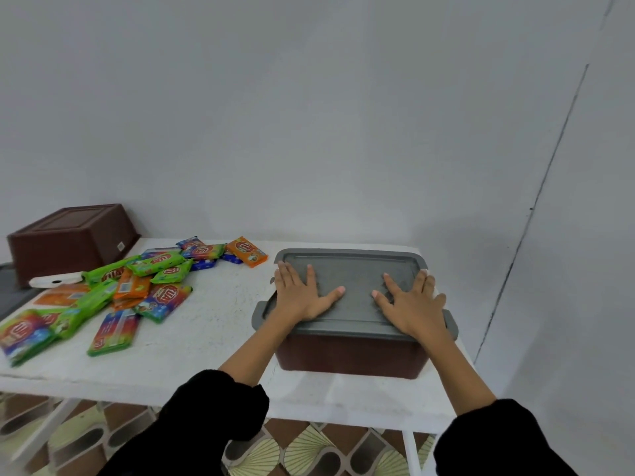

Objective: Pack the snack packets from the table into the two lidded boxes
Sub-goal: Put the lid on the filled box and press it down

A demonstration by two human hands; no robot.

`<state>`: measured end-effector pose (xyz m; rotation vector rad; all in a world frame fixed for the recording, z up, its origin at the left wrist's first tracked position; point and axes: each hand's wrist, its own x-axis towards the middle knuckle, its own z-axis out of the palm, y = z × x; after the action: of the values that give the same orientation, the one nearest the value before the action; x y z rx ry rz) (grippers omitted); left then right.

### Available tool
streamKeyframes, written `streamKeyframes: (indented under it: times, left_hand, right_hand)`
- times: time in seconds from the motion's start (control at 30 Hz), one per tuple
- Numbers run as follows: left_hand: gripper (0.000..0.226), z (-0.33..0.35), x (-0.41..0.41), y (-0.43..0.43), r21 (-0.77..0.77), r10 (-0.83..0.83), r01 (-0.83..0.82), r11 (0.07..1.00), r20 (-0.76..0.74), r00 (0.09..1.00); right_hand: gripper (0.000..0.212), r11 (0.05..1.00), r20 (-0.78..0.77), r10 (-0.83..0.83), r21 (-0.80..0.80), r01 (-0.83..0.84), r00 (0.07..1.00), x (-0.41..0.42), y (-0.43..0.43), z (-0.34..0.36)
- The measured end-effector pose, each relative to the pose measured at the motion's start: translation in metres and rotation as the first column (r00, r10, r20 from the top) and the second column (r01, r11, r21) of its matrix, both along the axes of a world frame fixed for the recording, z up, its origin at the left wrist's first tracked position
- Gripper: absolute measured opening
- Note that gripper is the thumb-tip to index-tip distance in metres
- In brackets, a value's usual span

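A brown box (347, 359) stands at the right of the white table (213, 324), closed by a grey lid (354, 266). My left hand (300, 293) lies flat on the lid's left half with fingers spread. My right hand (410, 300) lies flat on its right half the same way. Several snack packets (137, 286) in green, orange and rainbow wrappers lie in a loose pile on the table's left side. A second brown box (72, 242) sits upside down at the far left, behind the pile.
A white flat object (56, 280) lies in front of the upturned box. A dark grey surface (13, 293) shows at the far left edge. The wall runs close behind the table. Patterned floor tiles (302, 451) show below the table's front edge.
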<state>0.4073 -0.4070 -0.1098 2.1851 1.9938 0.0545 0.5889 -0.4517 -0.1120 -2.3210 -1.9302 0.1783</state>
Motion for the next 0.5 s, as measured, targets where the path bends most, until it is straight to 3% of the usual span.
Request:
streamKeyframes:
  times: [0.17,0.33,0.5]
  left_hand:
    - [0.069,-0.003,0.005,-0.016,-0.017,-0.176,0.178,0.984,0.091,0.980]
    - [0.051,-0.005,0.008,-0.029,0.240,-0.190,0.144,0.960,0.181,0.965]
    - [0.046,-0.002,0.007,-0.027,0.475,-0.234,0.093,0.875,0.248,0.940]
  right_hand:
    - [0.052,0.995,-0.013,0.040,0.092,-0.038,0.999,-0.001,-0.003,-0.001]
    - [0.040,0.902,-0.107,0.096,0.429,-0.042,0.990,-0.013,-0.018,-0.002]
    - [0.037,0.860,-0.211,0.071,0.508,0.047,0.975,-0.014,-0.014,0.004]
